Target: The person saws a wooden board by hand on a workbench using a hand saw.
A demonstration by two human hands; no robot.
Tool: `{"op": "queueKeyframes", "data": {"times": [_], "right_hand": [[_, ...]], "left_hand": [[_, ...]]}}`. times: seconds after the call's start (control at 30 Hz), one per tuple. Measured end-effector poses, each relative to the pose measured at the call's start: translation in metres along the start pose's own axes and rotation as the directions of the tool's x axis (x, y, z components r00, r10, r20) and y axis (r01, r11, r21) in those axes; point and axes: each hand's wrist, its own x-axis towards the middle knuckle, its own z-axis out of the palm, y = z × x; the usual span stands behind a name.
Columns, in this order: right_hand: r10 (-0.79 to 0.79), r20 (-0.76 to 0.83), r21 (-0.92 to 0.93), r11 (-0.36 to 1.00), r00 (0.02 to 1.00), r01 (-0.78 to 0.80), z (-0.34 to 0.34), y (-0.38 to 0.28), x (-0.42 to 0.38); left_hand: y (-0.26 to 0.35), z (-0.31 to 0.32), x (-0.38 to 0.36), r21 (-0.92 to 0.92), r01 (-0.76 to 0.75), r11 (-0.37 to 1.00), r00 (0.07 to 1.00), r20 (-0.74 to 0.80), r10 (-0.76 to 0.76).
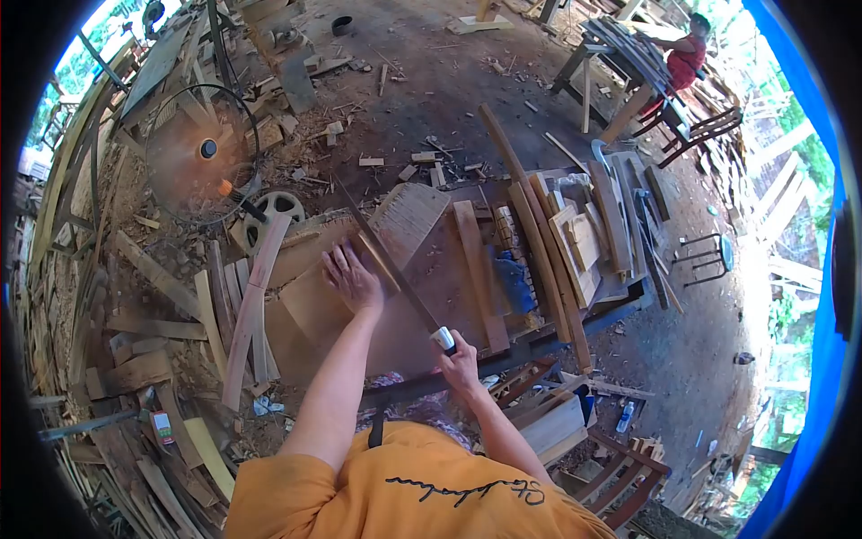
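Observation:
My right hand (460, 361) is closed around the white and black handle of a handsaw (391, 260). Its long narrow blade points up and left, away from my body, and crosses over a short wooden piece (382, 261). To the left of the blade, my left hand (353, 280) lies with fingers spread on or just beside that piece, on a brown workbench top (314, 310). Whether the saw teeth touch the wood cannot be made out. A wide pale board (409, 223) lies beyond the blade.
A round fan (207, 149) stands at the left. Long planks (539, 260) and a blue cloth (514, 286) lie on the bench at right. Scrap wood (153, 359) piles up on the left. A person in red (687, 61) is at another table, far right. A stool (718, 256) stands nearby.

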Motion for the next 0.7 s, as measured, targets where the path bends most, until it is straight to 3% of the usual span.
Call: {"op": "queueKeyframes", "data": {"times": [0.07,0.27,0.4,0.47,0.57,0.7], "right_hand": [[0.104,0.079,0.051,0.993,0.991,-0.108,-0.005,0.005,0.001],[0.082,0.162,0.024,0.996,0.983,-0.087,-0.025,0.019,-0.001],[0.092,0.197,-0.014,0.996,0.976,-0.091,0.000,0.010,0.043],[0.089,0.196,0.051,0.994,0.976,-0.101,0.010,-0.003,0.062],[0.084,0.159,-0.017,0.996,0.984,-0.082,0.002,-0.002,0.040],[0.112,0.229,0.018,0.993,0.967,-0.119,-0.022,0.018,0.007]], "left_hand": [[0.005,-0.006,-0.001,0.039,-0.004,0.999,1.000,-0.008,0.004],[0.013,-0.006,-0.003,0.078,-0.014,0.997,0.998,-0.061,0.019],[0.013,-0.010,-0.003,0.155,-0.038,0.987,0.999,-0.009,0.040],[0.012,-0.009,-0.005,0.165,-0.022,0.986,1.000,0.010,0.021],[0.014,-0.008,0.000,0.146,-0.016,0.989,1.000,-0.011,0.018],[0.018,-0.010,-0.003,0.131,-0.010,0.991,0.997,-0.070,0.019]]}}
